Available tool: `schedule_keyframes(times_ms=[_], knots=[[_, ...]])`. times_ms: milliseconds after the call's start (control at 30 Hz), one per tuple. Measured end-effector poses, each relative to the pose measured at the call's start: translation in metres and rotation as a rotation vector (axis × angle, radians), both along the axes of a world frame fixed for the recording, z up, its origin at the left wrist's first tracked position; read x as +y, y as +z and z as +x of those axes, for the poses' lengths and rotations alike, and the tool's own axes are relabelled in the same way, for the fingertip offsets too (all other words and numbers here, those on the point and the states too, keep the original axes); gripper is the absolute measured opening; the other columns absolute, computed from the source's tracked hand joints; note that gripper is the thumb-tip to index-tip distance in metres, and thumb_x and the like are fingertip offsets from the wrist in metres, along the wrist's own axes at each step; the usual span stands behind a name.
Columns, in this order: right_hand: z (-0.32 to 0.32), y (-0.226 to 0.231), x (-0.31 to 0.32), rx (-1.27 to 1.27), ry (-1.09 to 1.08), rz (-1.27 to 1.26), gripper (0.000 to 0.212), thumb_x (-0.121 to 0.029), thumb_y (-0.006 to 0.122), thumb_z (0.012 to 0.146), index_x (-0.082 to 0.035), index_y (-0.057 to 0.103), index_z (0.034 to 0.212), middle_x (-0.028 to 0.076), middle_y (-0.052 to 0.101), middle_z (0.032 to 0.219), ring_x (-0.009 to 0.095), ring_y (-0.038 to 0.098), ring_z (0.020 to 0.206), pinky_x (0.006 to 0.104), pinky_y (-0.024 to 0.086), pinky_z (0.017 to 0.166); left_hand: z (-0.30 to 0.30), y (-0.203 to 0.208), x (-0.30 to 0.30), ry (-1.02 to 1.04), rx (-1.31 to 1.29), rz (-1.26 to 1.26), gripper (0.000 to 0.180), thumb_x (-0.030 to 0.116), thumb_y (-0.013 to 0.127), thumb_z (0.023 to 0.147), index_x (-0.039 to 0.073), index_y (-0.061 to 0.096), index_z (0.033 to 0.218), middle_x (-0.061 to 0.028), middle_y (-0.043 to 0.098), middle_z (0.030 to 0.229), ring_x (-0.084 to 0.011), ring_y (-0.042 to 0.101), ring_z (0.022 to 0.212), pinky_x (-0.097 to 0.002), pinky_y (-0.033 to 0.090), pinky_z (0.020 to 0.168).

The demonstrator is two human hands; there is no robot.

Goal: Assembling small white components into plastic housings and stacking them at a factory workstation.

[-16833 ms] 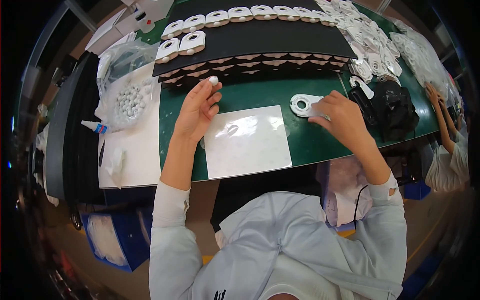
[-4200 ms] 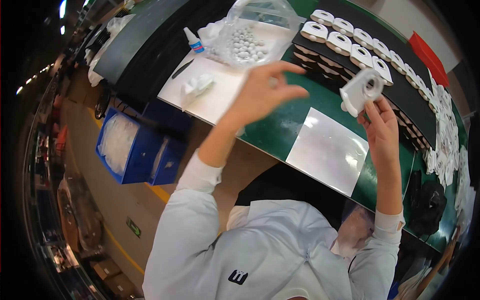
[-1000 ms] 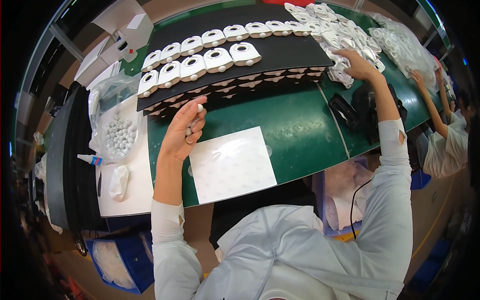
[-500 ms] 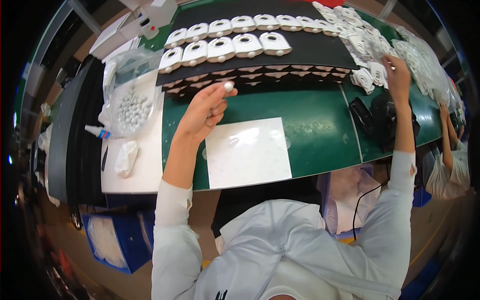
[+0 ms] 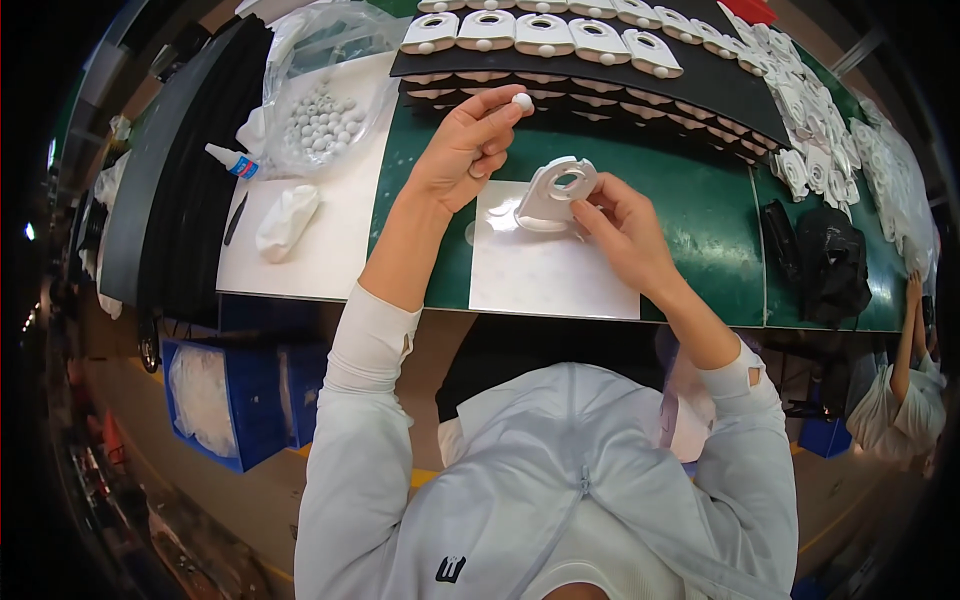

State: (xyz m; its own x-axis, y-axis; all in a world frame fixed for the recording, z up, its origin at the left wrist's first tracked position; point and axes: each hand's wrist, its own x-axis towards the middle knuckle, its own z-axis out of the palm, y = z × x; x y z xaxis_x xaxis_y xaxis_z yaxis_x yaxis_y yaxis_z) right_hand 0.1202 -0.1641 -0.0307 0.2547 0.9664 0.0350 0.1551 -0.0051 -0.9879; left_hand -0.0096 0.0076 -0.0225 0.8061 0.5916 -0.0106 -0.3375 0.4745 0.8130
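Between the thumb and forefinger of my left hand (image 5: 462,150) is a small white ball (image 5: 522,102), held up just in front of the black boards. My right hand (image 5: 630,232) grips a white plastic housing (image 5: 556,192) with a round hole by its edge, tilted above a white sheet (image 5: 540,277) on the green table. Similar white housings (image 5: 543,36), each with a ball at its front edge, stand in rows on the top black board (image 5: 720,92). More loose housings (image 5: 815,130) lie piled at the right.
A clear bag of white balls (image 5: 322,122) lies on the left, with a glue bottle (image 5: 232,160), a black pen-like tool (image 5: 236,219) and a crumpled white cloth (image 5: 287,222) nearer me. Right of the sheet sits a black bag (image 5: 833,262). Another person's arm (image 5: 908,335) shows at far right.
My right hand has come from the pile at the right to above the white sheet, bringing a housing with it. My left hand still pinches the ball. The view has shifted.
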Motion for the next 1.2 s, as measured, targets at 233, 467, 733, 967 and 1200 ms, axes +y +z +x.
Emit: schedule_keyframes(times_ms=[233, 467, 733, 967, 1200], knots=[[-0.006, -0.009, 0.004, -0.13, -0.004, -0.001, 0.013, -0.009, 0.053, 0.087, -0.001, 0.054, 0.098, 0.002, 0.059, 0.086, 0.006, 0.051, 0.075, 0.0198, 0.042, 0.067, -0.003, 0.001, -0.002, 0.009, -0.032, -0.059, 0.025, 0.012, 0.063, 0.082, 0.003, 0.058, 0.104, -0.0038, 0.06, 0.091, -0.0007, 0.035, 0.052, -0.0127, 0.026, 0.037], [-0.005, -0.008, 0.002, -0.166, -0.063, 0.031, 0.01, -0.007, 0.053, 0.087, -0.002, 0.054, 0.095, 0.0, 0.056, 0.079, 0.005, 0.049, 0.07, 0.0192, 0.041, 0.063, -0.003, 0.002, -0.004, -0.013, -0.042, -0.04, 0.028, 0.014, 0.062, 0.083, 0.005, 0.057, 0.109, -0.0062, 0.06, 0.095, -0.0008, 0.035, 0.052, -0.0115, 0.027, 0.038], [-0.014, -0.007, 0.003, -0.496, -0.062, 0.192, 0.009, -0.004, 0.053, 0.086, -0.002, 0.054, 0.094, -0.001, 0.053, 0.077, 0.005, 0.045, 0.065, 0.0214, 0.037, 0.054, -0.002, 0.002, -0.003, -0.027, -0.059, -0.016, 0.03, 0.009, 0.061, 0.083, 0.004, 0.055, 0.112, -0.0057, 0.059, 0.097, -0.0012, 0.036, 0.054, -0.0121, 0.027, 0.038], [-0.002, -0.009, 0.005, -0.053, -0.059, 0.137, 0.012, -0.009, 0.052, 0.088, -0.003, 0.053, 0.099, 0.002, 0.054, 0.091, 0.011, 0.05, 0.073, 0.0225, 0.042, 0.064, -0.001, 0.001, -0.006, -0.034, 0.023, 0.038, 0.031, 0.006, 0.06, 0.082, 0.004, 0.053, 0.113, -0.0005, 0.058, 0.097, -0.0009, 0.034, 0.054, -0.0124, 0.025, 0.038], [0.016, -0.006, 0.007, 0.696, -0.132, 0.199, 0.024, -0.018, 0.048, 0.092, -0.006, 0.047, 0.113, 0.003, 0.054, 0.105, 0.011, 0.05, 0.097, 0.0289, 0.043, 0.083, 0.003, 0.007, -0.021, -0.064, 0.174, 0.188, 0.027, 0.007, 0.069, 0.073, 0.008, 0.062, 0.099, 0.0024, 0.062, 0.084, -0.0002, 0.042, 0.057, -0.0143, 0.025, 0.044]])
